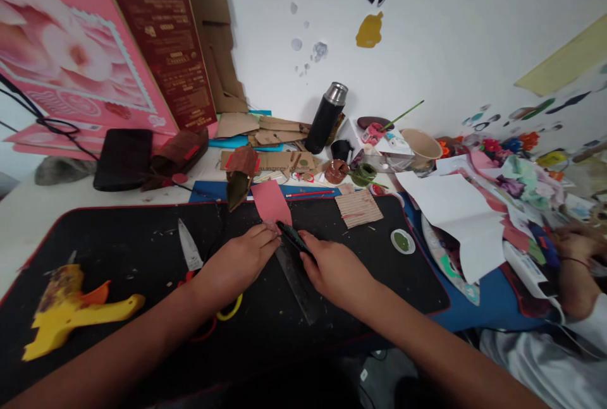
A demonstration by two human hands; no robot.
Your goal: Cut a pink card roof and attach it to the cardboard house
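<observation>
A pink paper strip (pixel 271 201) lies on the black cutting mat (pixel 118 238). My left hand (pixel 239 260) lies with its fingers stretched flat, pressing the near end of the strip and a steel ruler (pixel 298 282) against the mat. My right hand (pixel 334 268) is closed round a dark utility knife (pixel 294 238), whose tip meets the paper's near edge beside the ruler. Scissors (pixel 192 254) with yellow and red handles lie partly under my left wrist.
A yellow glue gun (pixel 71 311) lies at the mat's left. Corrugated card (pixel 359 208), a green lid (pixel 403 241), a black flask (pixel 326 118), cups and paper scraps crowd the back and right. Another person's hand (pixel 576 251) rests at the far right.
</observation>
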